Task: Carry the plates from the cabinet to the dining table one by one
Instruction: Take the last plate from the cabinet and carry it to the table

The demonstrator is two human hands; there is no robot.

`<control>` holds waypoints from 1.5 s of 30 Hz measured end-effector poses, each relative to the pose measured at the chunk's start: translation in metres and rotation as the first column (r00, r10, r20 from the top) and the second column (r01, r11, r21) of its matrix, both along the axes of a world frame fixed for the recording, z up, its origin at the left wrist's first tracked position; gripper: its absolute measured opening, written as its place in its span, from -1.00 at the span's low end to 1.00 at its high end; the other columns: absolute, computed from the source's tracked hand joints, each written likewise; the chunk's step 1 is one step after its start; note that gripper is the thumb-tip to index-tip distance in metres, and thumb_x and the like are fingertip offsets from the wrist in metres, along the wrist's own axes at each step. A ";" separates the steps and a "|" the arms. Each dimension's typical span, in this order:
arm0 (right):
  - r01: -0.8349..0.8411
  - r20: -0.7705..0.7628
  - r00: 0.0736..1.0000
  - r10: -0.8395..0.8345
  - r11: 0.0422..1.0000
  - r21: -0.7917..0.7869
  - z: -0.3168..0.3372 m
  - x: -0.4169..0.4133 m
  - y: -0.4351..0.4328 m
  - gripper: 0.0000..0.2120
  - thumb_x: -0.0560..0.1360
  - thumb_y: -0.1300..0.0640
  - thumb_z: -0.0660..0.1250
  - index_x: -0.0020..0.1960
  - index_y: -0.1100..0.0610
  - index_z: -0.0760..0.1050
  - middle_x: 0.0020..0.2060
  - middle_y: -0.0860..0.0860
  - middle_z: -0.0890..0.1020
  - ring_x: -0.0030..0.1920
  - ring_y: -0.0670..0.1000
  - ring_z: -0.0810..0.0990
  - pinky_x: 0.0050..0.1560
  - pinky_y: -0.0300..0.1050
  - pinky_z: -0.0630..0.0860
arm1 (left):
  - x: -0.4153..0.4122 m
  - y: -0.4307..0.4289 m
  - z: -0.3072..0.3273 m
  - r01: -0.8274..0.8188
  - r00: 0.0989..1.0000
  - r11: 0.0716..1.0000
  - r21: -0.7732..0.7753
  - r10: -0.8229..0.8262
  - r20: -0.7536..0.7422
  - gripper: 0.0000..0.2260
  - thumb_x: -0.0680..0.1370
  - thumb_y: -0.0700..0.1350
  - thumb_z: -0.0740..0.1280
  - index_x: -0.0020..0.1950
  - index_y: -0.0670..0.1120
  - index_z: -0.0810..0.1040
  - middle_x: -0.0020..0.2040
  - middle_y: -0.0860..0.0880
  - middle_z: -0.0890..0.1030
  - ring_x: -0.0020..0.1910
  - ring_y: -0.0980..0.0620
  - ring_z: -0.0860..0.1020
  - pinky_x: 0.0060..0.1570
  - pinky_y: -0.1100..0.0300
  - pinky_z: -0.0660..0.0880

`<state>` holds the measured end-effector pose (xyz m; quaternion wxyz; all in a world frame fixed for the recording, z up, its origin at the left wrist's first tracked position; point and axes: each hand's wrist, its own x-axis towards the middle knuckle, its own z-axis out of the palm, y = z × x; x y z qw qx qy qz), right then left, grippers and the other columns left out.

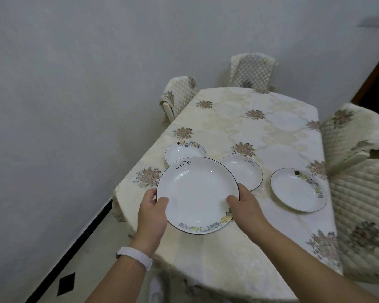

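A white plate [197, 193] with a dark rim, the word "Life" and small cartoon figures is held level over the near left part of the dining table [260, 127]. My left hand [152, 215] grips its left edge and my right hand [245, 204] grips its right edge, thumbs on top. Three similar plates rest on the cloth: a small one [184, 150] behind the held plate, a second plate [243, 169] to its right, and a third plate [298, 189] near the right edge.
The table wears a cream floral cloth. Quilted chairs stand at the far left [179, 92], far end [253, 68] and right side [352, 132]. A white wall runs along the left, with a dark baseboard [74, 250] and tiled floor below.
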<state>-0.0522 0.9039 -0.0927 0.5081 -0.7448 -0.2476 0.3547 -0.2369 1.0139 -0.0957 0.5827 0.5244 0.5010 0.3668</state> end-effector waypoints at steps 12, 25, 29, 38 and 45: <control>0.236 0.113 0.969 -0.219 0.958 -0.165 -0.025 -0.047 0.100 -0.66 0.42 0.15 0.16 0.10 -0.17 0.49 -0.18 -0.12 0.64 -0.15 -0.02 0.59 -0.12 -0.04 0.54 | -0.013 0.148 -0.030 0.312 0.950 0.950 -0.012 -0.312 0.001 -0.77 0.54 -0.29 0.27 -0.05 0.03 0.60 -0.19 -0.02 0.69 -0.25 0.03 0.60 -0.21 0.09 0.50; 0.353 0.173 0.932 -0.318 0.905 -0.239 -0.057 -0.064 0.103 -0.61 0.52 0.22 0.19 0.27 -0.12 0.40 0.03 -0.11 0.57 -0.06 -0.19 0.55 -0.05 -0.11 0.52 | 0.005 0.185 -0.083 0.536 0.835 0.840 -0.082 -0.542 -0.091 -0.82 0.40 -0.12 0.27 -0.10 0.07 0.62 -0.26 -0.12 0.62 -0.32 -0.04 0.52 -0.32 0.00 0.48; 0.353 0.166 0.934 -0.316 0.882 -0.311 -0.087 -0.058 0.096 -0.48 0.53 0.20 0.20 0.44 -0.13 0.28 0.00 -0.26 0.51 -0.05 -0.20 0.52 -0.02 -0.12 0.45 | 0.014 0.183 -0.107 0.581 0.785 0.800 -0.149 -0.599 -0.159 -0.79 0.49 -0.24 0.26 -0.08 0.03 0.62 -0.25 -0.06 0.64 -0.29 -0.01 0.54 -0.30 0.08 0.48; 0.282 0.108 0.959 -0.261 0.867 -0.411 -0.156 -0.034 0.084 -0.45 0.54 0.18 0.22 0.49 -0.09 0.21 0.05 -0.12 0.53 -0.01 0.00 0.51 -0.05 -0.14 0.38 | 0.033 0.174 -0.157 0.566 0.733 0.769 -0.296 -0.634 -0.246 -0.70 0.50 -0.27 0.27 -0.03 0.12 0.64 -0.12 0.02 0.71 -0.06 -0.09 0.65 0.00 -0.11 0.58; 0.278 0.122 0.961 -0.250 0.846 -0.454 -0.181 -0.025 0.084 -0.63 0.55 0.14 0.22 0.35 0.02 0.34 0.00 -0.08 0.57 -0.05 0.02 0.52 -0.06 -0.09 0.45 | 0.046 0.172 -0.177 0.531 0.724 0.812 -0.243 -0.584 -0.368 -0.72 0.50 -0.29 0.29 -0.04 0.10 0.62 -0.18 0.10 0.70 -0.16 0.05 0.65 -0.14 0.10 0.58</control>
